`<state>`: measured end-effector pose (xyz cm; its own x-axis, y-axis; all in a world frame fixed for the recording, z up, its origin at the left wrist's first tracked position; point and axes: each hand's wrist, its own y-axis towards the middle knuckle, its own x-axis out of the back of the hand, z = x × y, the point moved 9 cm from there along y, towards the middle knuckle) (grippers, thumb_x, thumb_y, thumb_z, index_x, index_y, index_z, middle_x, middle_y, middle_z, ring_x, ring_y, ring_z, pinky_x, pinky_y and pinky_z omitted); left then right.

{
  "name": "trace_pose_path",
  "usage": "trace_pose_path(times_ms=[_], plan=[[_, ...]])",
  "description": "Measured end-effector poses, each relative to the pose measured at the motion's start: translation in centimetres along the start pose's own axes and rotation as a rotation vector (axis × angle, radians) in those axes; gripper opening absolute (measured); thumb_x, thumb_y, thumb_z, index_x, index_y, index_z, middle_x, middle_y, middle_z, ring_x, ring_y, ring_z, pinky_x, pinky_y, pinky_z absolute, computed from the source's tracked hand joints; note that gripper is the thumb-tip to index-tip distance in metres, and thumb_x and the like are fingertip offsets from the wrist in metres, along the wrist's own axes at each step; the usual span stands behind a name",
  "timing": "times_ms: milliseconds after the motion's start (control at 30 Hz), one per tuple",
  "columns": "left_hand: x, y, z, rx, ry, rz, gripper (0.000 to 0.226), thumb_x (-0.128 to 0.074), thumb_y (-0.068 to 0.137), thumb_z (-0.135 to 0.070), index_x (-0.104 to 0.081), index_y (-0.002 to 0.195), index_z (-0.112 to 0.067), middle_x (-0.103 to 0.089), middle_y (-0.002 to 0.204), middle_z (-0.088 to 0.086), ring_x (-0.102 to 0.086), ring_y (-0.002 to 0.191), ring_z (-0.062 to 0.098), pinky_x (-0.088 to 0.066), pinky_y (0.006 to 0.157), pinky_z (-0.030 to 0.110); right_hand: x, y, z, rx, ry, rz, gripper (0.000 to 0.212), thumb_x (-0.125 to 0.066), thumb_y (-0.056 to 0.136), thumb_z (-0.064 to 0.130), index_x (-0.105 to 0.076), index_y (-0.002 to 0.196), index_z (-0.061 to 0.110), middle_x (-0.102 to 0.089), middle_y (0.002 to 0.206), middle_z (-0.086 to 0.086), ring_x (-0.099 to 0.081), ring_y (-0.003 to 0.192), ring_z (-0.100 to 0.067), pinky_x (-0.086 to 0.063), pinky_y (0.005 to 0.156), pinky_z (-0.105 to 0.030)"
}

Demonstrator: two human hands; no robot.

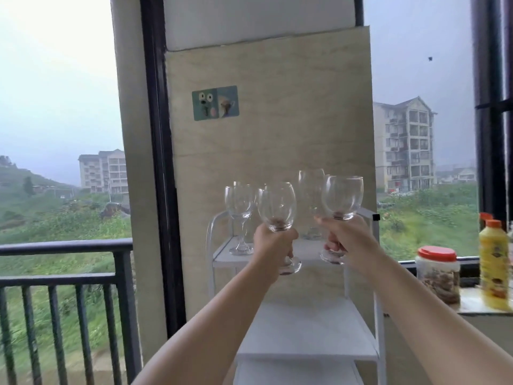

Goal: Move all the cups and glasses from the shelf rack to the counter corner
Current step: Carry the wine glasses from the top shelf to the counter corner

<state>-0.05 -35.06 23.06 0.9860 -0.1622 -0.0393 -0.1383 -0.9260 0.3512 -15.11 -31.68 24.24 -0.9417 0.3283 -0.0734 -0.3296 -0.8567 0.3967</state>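
Above white rack [305, 329], window behind; hands [273, 243] [348, 240] each grip stemmed glass [276, 207].

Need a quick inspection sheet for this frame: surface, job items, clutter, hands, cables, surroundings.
Surface: white shelf rack, top tier holds glasses.
Job's things: two stemmed glasses lifted; left-hand glass, right-hand glass. At least two more glasses on the top tier.
Clutter: red-lidded jar, yellow bottle on the ledge at right.
Grippers: left hand and right hand each grip a stem.
Cables: nothing seen.
Surroundings: balcony railing, windows, buildings outside.
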Motion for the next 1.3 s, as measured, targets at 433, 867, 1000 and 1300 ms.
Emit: trace_pose_path(times_ms=[433, 867, 1000, 1300], plan=[[-20.6, -11.2, 2.8, 0.009, -0.376, 0.669, 0.045, -0.045, 0.079, 0.022, -0.035, 0.056, -0.015, -0.033, 0.025, -0.01, -0.028, 0.021, 0.002, -0.02, 0.033, 0.005, 20.0, -14.3, -0.6, -0.054, -0.075, -0.441, 0.047, -0.059, 0.081, -0.005, -0.04, 0.043, 0.016, -0.026, 0.024, 0.008, -0.021, 0.02, -0.005, -0.021, 0.029, -0.01], [-49.3, -39.9, -1.3, 0.088, -0.499, 1.273, 0.041, -0.052, 0.076, 0.02, -0.042, 0.054, -0.013, -0.039, 0.027, -0.009, -0.034, 0.023, 0.002, -0.027, 0.031, 0.009, 46.2, -42.5, 9.5, -0.061, -0.254, -1.015, 0.039, -0.055, 0.085, -0.004, -0.036, 0.054, 0.012, -0.025, 0.022, 0.008, -0.019, 0.02, -0.006, -0.021, 0.047, -0.023], [-56.8, -51.2, -4.1, 0.117, -0.528, 1.384, 0.041, -0.052, 0.078, 0.018, -0.039, 0.054, -0.013, -0.038, 0.024, -0.008, -0.034, 0.021, 0.002, -0.027, 0.03, 0.009, 54.0, -53.1, 13.2, -0.085, -0.325, -1.153, 0.037, -0.054, 0.086, -0.002, -0.035, 0.059, 0.013, -0.026, 0.02, 0.008, -0.021, 0.019, -0.006, -0.028, 0.043, -0.022], [-71.1, -73.1, -9.1, 0.124, -0.466, 1.57, 0.039, -0.054, 0.08, 0.012, -0.038, 0.054, -0.014, -0.037, 0.023, -0.009, -0.033, 0.023, 0.002, -0.03, 0.033, 0.011, 68.8, -73.5, 20.2, -0.124, -0.38, -1.404, 0.034, -0.057, 0.085, 0.002, -0.04, 0.06, 0.017, -0.028, 0.023, 0.007, -0.025, 0.02, -0.006, -0.038, 0.037, -0.016]])
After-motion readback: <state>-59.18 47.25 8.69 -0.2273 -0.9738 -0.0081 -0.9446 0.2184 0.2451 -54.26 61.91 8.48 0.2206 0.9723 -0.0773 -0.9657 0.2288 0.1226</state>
